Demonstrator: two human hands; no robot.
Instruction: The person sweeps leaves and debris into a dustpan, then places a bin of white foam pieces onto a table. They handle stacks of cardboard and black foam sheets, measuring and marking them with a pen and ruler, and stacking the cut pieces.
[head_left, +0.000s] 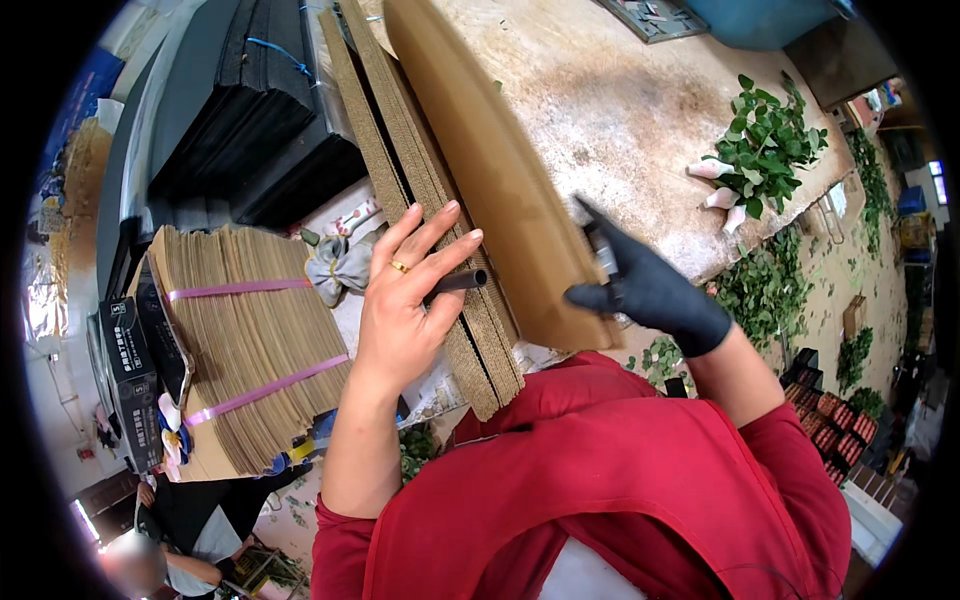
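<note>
My left hand (408,300), bare with a ring, lies across the edge of a stack of corrugated cardboard (455,225) standing on edge. Its fingers stretch over the stack, and a short black tube (462,281) is held at the thumb. My right hand (650,285), in a black glove, grips the near edge of a brown cardboard sheet (500,190), its thumb on the sheet's face. The sheet leans away from the stack and is slightly blurred. Something silvery shows by the gloved fingers; I cannot make out what it is.
At left lies a strapped bundle of brown cardboard (250,340), with black sheets (245,120) behind it and a grey cloth bundle (342,265) beside it. Leafy stems (765,145) rest on the stained table (630,110) at right. Another person (185,545) is at lower left.
</note>
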